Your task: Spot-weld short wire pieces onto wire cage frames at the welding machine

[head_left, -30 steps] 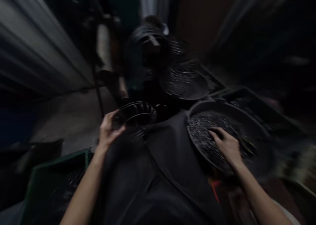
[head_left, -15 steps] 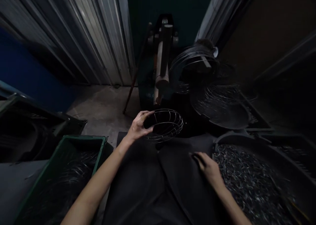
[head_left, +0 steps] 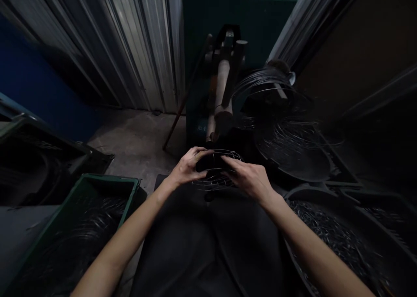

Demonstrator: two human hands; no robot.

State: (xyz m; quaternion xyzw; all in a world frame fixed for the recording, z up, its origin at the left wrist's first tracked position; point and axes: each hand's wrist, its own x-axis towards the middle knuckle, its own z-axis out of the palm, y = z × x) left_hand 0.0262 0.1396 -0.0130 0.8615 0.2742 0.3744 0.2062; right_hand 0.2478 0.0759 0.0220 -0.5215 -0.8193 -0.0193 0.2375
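Note:
A round wire cage [head_left: 216,183] of thin metal hoops and cross wires is held in front of me, above my dark-clothed lap. My left hand [head_left: 190,166] grips its left side, thumb and fingers on the wires. On the right side of the cage, my right hand [head_left: 250,177] has its fingers closed round the rim, hiding that part. Just beyond the cage stands a dark green machine [head_left: 198,130] with a thick cylindrical arm [head_left: 222,88] pointing toward me. The cage is close to the lower tip of the machine.
At left is a green crate [head_left: 107,178] holding wire rings. To the right, a dark tub [head_left: 329,219] is full of small bent metal pieces. Behind it, several wire hoops [head_left: 267,77] are stacked by a round tray [head_left: 302,166]. Corrugated metal sheeting [head_left: 140,41] rises behind.
My right hand has come up from beside the tub to the right side of the wire cage and closed on it. The left hand keeps its hold. The view has shifted slightly.

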